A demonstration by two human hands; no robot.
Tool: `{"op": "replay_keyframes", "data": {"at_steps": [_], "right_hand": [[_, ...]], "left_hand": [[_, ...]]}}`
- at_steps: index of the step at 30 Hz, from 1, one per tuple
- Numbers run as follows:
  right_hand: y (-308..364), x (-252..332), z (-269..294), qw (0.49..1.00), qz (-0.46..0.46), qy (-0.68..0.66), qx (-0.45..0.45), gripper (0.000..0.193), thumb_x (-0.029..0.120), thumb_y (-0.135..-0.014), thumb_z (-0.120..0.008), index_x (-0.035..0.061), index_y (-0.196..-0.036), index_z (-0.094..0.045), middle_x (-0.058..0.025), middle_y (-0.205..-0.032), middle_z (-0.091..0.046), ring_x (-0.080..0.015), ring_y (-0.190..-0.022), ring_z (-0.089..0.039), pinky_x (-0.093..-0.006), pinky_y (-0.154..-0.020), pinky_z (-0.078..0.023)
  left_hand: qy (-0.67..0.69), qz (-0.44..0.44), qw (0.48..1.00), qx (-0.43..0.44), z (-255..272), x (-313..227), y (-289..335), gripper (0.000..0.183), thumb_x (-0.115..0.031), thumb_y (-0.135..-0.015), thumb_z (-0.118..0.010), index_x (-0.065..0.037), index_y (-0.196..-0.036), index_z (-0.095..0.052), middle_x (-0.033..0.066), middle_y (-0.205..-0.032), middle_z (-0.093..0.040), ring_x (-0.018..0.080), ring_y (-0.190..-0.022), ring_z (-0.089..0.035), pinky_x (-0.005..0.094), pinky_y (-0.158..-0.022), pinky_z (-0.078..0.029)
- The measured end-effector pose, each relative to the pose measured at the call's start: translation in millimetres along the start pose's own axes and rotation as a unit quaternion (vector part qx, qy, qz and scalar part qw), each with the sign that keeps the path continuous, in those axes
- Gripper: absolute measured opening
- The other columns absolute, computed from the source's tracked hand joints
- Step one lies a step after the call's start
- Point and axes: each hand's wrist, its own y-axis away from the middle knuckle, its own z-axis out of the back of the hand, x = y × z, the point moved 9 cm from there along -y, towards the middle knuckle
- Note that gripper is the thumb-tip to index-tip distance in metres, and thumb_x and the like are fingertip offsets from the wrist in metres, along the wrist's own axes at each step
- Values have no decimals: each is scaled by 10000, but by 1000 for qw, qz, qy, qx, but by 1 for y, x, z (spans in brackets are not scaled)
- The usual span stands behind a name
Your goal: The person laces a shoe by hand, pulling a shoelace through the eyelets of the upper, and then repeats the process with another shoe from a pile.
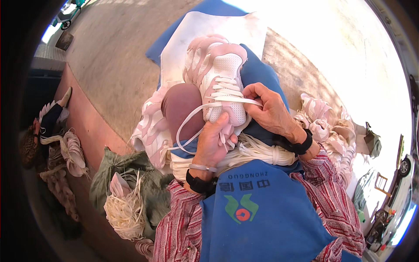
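Observation:
A pink and white mesh shoe upper [227,65] lies over my lap, with white lacing crossed over its middle. My left hand [211,142] is closed on the near end of the upper. At the right edge of the lacing, my right hand [270,109] pinches a flat white shoelace [240,99] between thumb and fingers. A loose length of lace loops out to the left and down toward my left wrist. Just left of the upper is a smooth, rounded mauve form [183,105]. Beneath my hands, a thick bundle of white laces [262,153] rests across my lap.
More pink and white uppers are piled at my left [150,126] and at my right [325,126]. A green sack [109,159] with a tangle of laces [126,209] sits lower left. A blue apron [266,218] covers my lap. Parked vehicles [399,192] stand far right.

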Motion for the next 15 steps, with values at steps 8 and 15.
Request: {"op": "replay_keyframes", "data": {"at_steps": [8,15], "right_hand": [[23,48,-6,961,196,192,24,181,54,-816,-640,29,-991,-603,-113,-820,-592,-289,-710,-617,-359,-621,-500],[14,45,6,973,131,180,60,96,65,-824,-632,27,-913,-633,-112,-784,-591,-313,-680,-603,-373,-592,-483]], "left_hand": [[-6,9,1000,-18,4,2,4,246,-252,-981,-534,-54,-1124,-560,-9,-814,-558,65,-620,-512,245,-483,-521],[-105,60,992,-25,1,-4,22,285,-317,-1005,-479,-40,-997,-541,10,-759,-558,44,-432,-350,239,-426,-450]]}}
